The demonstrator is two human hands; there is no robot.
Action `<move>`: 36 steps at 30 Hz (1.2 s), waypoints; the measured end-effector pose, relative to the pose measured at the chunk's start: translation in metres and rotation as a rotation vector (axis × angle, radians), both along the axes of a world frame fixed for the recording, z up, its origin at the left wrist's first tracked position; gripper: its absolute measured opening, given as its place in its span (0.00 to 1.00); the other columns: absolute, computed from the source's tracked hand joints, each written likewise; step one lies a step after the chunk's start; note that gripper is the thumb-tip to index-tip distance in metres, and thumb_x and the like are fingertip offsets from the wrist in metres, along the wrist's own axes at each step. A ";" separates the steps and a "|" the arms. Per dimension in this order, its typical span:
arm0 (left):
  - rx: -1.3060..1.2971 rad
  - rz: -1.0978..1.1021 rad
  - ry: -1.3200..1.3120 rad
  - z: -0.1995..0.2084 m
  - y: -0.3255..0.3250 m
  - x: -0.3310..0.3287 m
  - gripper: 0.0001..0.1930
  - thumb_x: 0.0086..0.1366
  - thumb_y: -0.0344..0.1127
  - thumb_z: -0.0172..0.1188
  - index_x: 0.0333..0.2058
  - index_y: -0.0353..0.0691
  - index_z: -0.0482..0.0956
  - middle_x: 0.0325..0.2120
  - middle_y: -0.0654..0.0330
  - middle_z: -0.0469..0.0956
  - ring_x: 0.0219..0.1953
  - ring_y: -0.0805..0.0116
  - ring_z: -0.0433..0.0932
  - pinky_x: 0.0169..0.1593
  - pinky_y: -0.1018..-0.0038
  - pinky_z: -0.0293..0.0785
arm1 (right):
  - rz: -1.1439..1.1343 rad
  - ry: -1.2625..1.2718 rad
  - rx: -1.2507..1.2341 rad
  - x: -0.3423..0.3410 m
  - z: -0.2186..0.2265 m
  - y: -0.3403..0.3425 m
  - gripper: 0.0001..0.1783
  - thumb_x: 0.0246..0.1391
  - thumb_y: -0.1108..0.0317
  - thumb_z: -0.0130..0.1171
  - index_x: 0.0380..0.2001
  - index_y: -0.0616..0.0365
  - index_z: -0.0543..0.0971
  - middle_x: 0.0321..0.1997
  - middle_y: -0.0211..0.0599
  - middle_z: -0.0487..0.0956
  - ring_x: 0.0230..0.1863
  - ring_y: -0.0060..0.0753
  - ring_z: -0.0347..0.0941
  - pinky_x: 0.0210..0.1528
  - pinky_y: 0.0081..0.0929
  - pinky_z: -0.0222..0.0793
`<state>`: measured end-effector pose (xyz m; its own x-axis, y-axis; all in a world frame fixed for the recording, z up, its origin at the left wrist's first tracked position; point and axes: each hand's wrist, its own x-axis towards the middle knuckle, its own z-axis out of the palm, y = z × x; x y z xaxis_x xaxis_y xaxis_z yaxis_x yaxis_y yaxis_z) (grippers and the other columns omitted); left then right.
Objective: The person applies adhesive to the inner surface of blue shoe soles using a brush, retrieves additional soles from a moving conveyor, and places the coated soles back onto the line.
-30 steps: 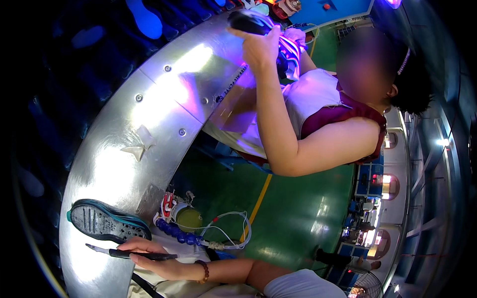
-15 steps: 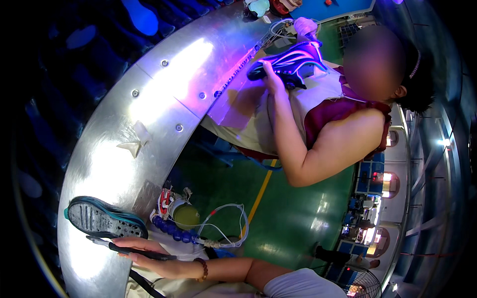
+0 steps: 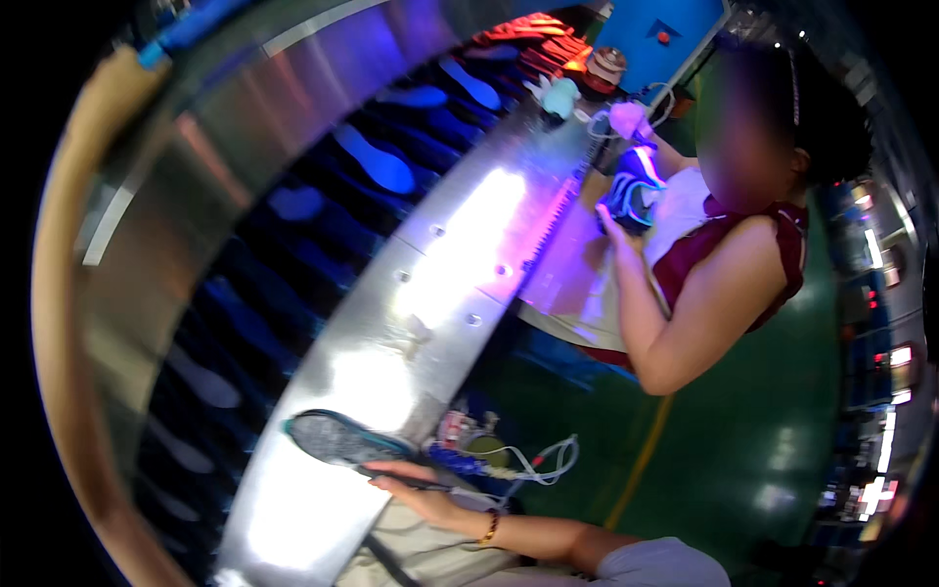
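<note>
My right hand (image 3: 421,494), with a beaded bracelet at the wrist, is closed around a slim black-handled tool (image 3: 416,479) by the table's near edge. Just beyond its fingers a dark grey shoe sole (image 3: 342,438) with a teal edge lies on the shiny metal table (image 3: 313,499). My left arm stretches up along the far left side. At its end my left hand (image 3: 127,78) is blurred beside a blue strip (image 3: 196,29), and its fingers cannot be made out.
Across the table's end a person in an apron holds a dark shoe (image 3: 631,191) under purple light. Many pale sole shapes (image 3: 377,161) stand in dark rows beyond the table. A blue-beaded hose (image 3: 455,460) and white tubing (image 3: 558,460) hang near my right hand.
The view has swung, and the scene sits farther right. My left arm has come into view at the left. My right hand still holds the tool beside the sole.
</note>
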<state>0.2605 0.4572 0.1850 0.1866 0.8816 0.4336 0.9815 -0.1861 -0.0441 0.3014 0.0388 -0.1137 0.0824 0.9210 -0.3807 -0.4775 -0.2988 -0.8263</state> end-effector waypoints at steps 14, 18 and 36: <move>-0.215 0.108 -0.125 0.028 -0.066 -0.071 0.46 0.38 0.76 0.48 0.52 0.52 0.66 0.56 0.48 0.53 0.60 0.47 0.45 0.58 0.44 0.33 | -0.016 0.103 0.061 -0.012 0.030 -0.003 0.13 0.51 0.75 0.50 0.41 0.69 0.71 0.38 0.43 0.75 0.40 0.30 0.73 0.43 0.21 0.68; -0.351 0.138 -0.114 0.032 -0.042 -0.059 0.50 0.36 0.78 0.47 0.55 0.50 0.61 0.58 0.50 0.51 0.61 0.52 0.47 0.56 0.42 0.42 | 0.039 0.105 0.042 -0.002 0.030 -0.004 0.14 0.51 0.74 0.51 0.42 0.68 0.72 0.38 0.41 0.75 0.40 0.29 0.73 0.43 0.20 0.68; -0.024 -0.656 -0.442 0.007 0.031 -0.056 0.20 0.52 0.36 0.57 0.45 0.39 0.72 0.39 0.46 0.73 0.45 0.57 0.72 0.48 0.70 0.64 | 0.154 0.051 0.073 -0.011 0.024 0.008 0.17 0.50 0.67 0.55 0.43 0.62 0.73 0.41 0.36 0.75 0.43 0.20 0.70 0.46 0.15 0.63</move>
